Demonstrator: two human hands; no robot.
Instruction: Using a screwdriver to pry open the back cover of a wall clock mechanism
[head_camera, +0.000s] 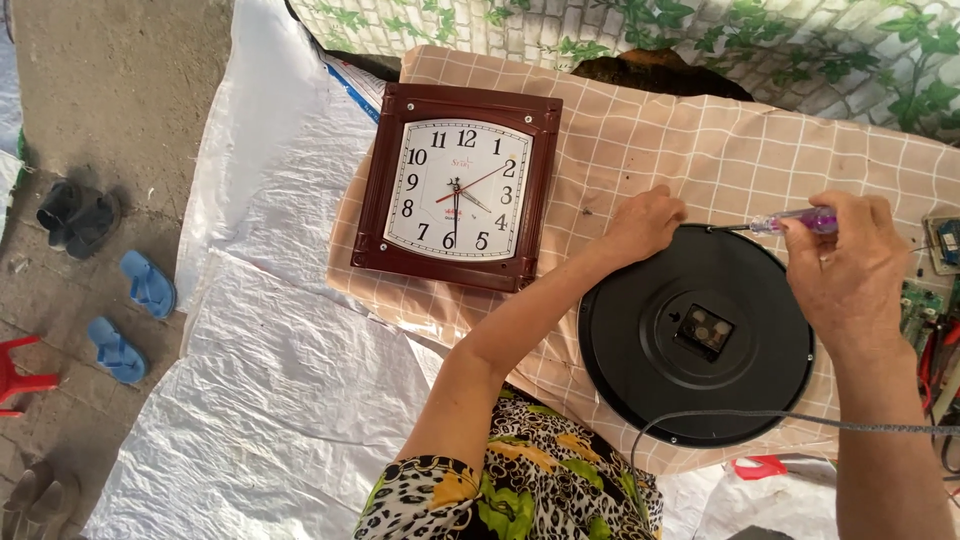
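Screwdriver (795, 221) tip at clock back (640, 330) rim

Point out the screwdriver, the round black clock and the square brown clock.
screwdriver (800, 220), head view, on its clear purple handle.
round black clock (640, 340), head view, on its bare back panel.
square brown clock (372, 190), head view, on its left frame.

The counter (700, 130) is covered by a beige cloth checked with thin white lines. At about ten o'clock on it lies a square wall clock (457, 187) with a dark brown frame, face up. At about four o'clock lies a round black clock (697, 335), back side up. At three o'clock, at the edge of the view, sit what seem to be circuit boards (925, 300) and loose wires. A grey cord (800, 420) crosses the near edge.
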